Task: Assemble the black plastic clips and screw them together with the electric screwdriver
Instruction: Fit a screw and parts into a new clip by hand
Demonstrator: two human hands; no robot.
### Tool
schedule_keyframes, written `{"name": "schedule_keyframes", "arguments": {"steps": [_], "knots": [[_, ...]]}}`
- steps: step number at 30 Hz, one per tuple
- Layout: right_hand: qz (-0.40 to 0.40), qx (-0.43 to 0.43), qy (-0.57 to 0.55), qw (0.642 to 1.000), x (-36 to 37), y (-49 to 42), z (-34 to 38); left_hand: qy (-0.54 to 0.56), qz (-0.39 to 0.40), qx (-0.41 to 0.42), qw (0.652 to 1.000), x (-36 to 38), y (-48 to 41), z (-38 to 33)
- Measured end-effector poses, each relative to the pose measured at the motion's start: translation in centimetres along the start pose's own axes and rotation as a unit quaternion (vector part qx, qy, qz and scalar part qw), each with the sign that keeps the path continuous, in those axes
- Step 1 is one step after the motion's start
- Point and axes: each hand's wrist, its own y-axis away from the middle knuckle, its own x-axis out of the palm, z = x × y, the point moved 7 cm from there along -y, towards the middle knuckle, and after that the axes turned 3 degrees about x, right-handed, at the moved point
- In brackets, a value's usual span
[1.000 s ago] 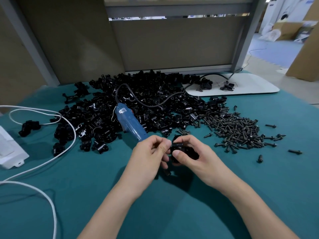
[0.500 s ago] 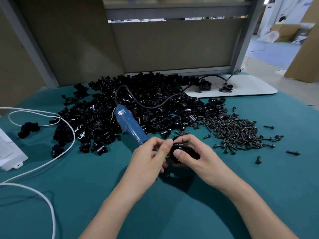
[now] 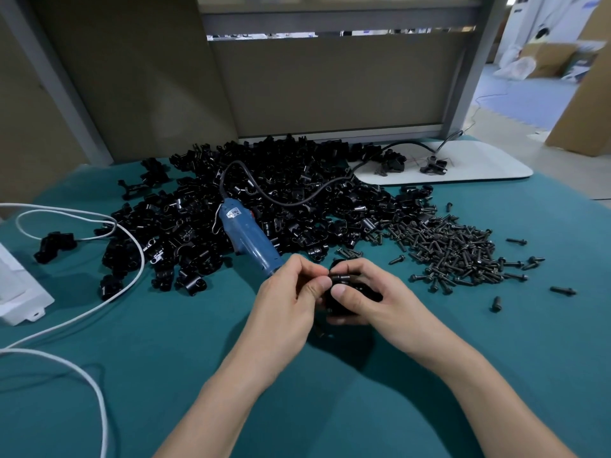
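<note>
Both hands meet just above the green table. My right hand (image 3: 373, 300) grips a black plastic clip (image 3: 342, 294), thumb pressed on its front. My left hand (image 3: 291, 302) pinches the clip's left end between thumb and forefinger, near a small black screw at its top. A blue electric screwdriver (image 3: 248, 239) lies behind my left hand, tip towards it, its black cord looping back over a large pile of black clips (image 3: 281, 200). A heap of black screws (image 3: 453, 249) lies to the right of my hands.
A white cable (image 3: 99, 302) loops across the table's left side beside a white box (image 3: 20, 292). A white board (image 3: 463, 163) with a couple of black parts lies at the back right. Loose screws (image 3: 562, 290) are scattered right. Grey partition panels stand behind the table.
Both hands stay together on the clip with only slight finger shifts. The screwdriver and the piles have not moved.
</note>
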Motion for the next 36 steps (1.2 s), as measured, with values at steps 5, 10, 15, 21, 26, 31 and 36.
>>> {"name": "schedule_keyframes", "arguments": {"steps": [5,10,15,21,26,31,36], "knots": [[-0.01,-0.022,0.017,1.0,-0.3,0.0,0.6,0.056,0.038,0.01,0.998,0.3,0.0,-0.6],[-0.044,-0.066,0.128,0.989,-0.6,0.4,1.6,0.058,0.038,-0.064,0.996,-0.1,-0.2,0.2],[-0.031,-0.087,0.201,0.975,-0.4,0.6,1.6,0.109,0.111,-0.135,0.979,1.0,0.4,0.5],[-0.018,-0.062,0.221,0.973,-0.4,0.5,1.2,0.033,0.131,-0.089,0.987,0.5,0.3,0.1],[-0.018,-0.036,0.158,0.987,-0.3,0.3,0.9,-0.077,0.077,0.0,0.994,-0.1,0.3,-0.2],[-0.02,-0.001,0.043,0.999,-0.1,0.0,0.3,-0.115,0.052,0.083,0.989,-0.1,0.2,-1.1],[-0.057,0.005,-0.04,0.998,-0.8,-0.4,0.2,-0.102,-0.109,0.01,0.989,-4.2,-1.7,-1.1]]}}
